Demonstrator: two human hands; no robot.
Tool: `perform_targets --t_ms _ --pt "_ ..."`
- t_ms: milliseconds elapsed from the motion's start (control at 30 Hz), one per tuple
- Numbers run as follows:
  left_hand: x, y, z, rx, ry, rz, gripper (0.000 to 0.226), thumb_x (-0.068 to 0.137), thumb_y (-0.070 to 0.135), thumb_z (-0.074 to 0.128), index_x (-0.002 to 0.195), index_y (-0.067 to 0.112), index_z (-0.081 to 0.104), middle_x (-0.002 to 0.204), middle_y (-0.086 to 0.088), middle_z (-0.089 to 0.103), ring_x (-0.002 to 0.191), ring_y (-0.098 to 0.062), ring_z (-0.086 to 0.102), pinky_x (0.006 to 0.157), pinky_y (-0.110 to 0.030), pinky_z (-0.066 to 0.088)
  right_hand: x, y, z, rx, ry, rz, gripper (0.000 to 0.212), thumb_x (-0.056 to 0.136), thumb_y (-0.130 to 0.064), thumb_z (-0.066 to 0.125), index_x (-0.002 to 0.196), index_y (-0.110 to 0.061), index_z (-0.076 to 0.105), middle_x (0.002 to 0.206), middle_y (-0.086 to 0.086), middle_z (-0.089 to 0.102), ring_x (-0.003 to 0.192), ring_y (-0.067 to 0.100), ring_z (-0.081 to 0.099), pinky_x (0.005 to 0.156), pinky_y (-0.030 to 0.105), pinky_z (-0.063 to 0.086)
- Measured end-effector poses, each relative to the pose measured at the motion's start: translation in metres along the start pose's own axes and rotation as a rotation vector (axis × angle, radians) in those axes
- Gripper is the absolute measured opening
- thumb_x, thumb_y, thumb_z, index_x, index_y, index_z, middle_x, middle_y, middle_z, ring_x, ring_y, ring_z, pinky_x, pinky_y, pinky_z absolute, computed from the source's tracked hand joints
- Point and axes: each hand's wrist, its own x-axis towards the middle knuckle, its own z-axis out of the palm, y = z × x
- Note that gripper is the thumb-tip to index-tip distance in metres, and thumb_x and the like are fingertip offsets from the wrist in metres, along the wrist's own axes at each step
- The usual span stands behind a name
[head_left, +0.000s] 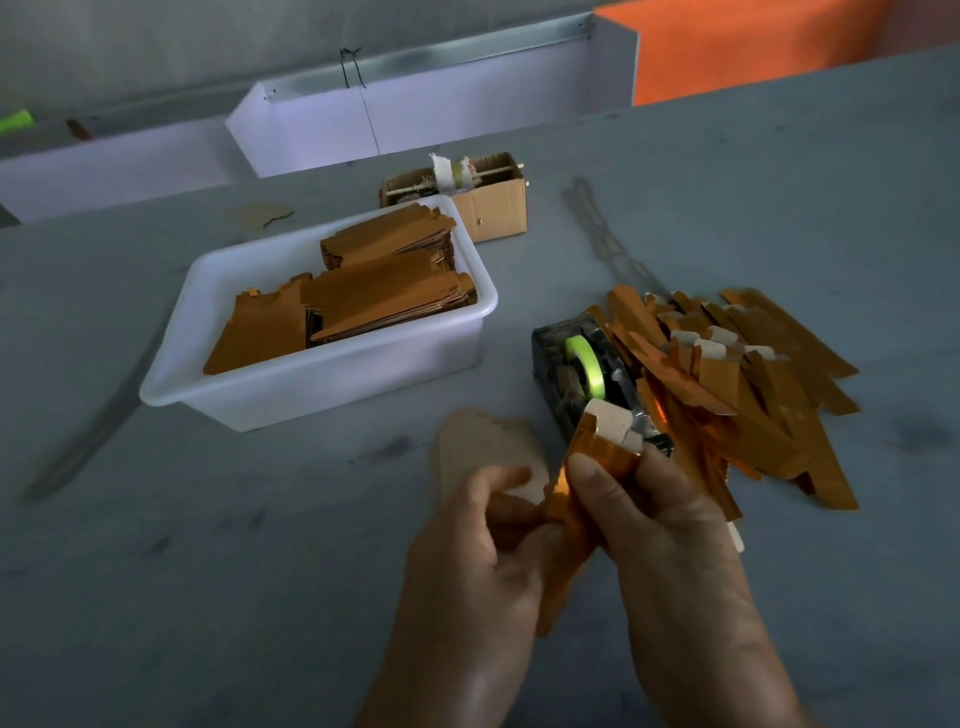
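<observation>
Head view: both my hands meet low in the middle, just above the tabletop (208, 545).
Left hand (467, 545): fingers curled, pinching the left edge of the gold carton blank (560, 499).
Right hand (670, 535): thumb and fingers clamped round the same blank, whose pale flap stands up past my thumb.
Past my left fingertips: brown card piece (483, 441), flat on the tabletop.
Just beyond my right hand: tape dispenser (561, 384) carrying a green tape roll (584, 364).
Right of the dispenser: pile of folded gold cartons (737, 384), leaning against it.
Further out, left: white tub (311, 395) holding flat blanks (374, 296).
Behind the tub: cardboard box (498, 213).
</observation>
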Motion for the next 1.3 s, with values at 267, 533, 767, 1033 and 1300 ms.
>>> perform_targets --t_ms 267,533,767,1033,1300 --pt "0.02 0.006 -0.015 -0.383 0.069 -0.151 0.013 0.08 -0.002 0.067 0.071 0.007 0.069 0.053 -0.004 0.057 0.039 -0.008 0.042 0.035 -0.015 0.03 0.022 -0.029 -0.036 -0.565 0.191 -0.364 0.013 0.083 -0.037 0.06 0.086 -0.027 0.068 0.074 -0.005 0.063 0.062 0.004 0.058 0.049 0.013 0.045" --pt "0.024 0.003 -0.01 -0.463 0.028 -0.223 0.014 0.08 0.002 0.067 0.069 0.011 0.066 0.053 0.0 0.057 0.043 -0.006 0.044 0.036 -0.015 0.031 0.031 -0.022 -0.054 -0.908 0.14 -0.355 0.01 0.085 -0.028 0.061 0.09 -0.023 0.068 0.097 -0.001 0.062 0.08 0.004 0.056 0.059 0.013 0.035" --pt "0.022 -0.001 -0.001 -0.411 -0.037 -0.202 0.021 0.079 0.007 0.07 0.063 0.02 0.071 0.054 -0.004 0.052 0.042 -0.009 0.039 0.038 -0.017 0.03 0.037 -0.02 -0.042 -1.113 0.101 -0.347 0.009 0.083 -0.032 0.064 0.089 -0.025 0.065 0.111 -0.005 0.05 0.097 0.01 0.051 0.059 0.007 0.032" --pt "0.022 0.007 0.018 -0.482 -0.121 -0.26 0.009 0.07 0.018 0.078 0.065 0.022 0.072 0.06 -0.001 0.059 0.046 -0.008 0.043 0.038 -0.016 0.031 0.046 -0.029 -0.043 -0.916 0.013 -0.168 0.016 0.082 -0.029 0.066 0.068 -0.036 0.06 0.072 -0.017 0.056 0.066 0.002 0.053 0.054 0.017 0.032" --pt "0.026 0.011 0.028 -0.568 -0.073 -0.248 0.001 0.083 0.012 0.07 0.082 0.013 0.07 0.063 0.004 0.062 0.043 -0.001 0.043 0.039 -0.012 0.033 0.046 -0.019 -0.042 -0.49 0.076 0.043 0.008 0.082 -0.021 0.066 0.075 -0.02 0.071 0.078 -0.001 0.068 0.081 0.018 0.062 0.066 0.029 0.044"
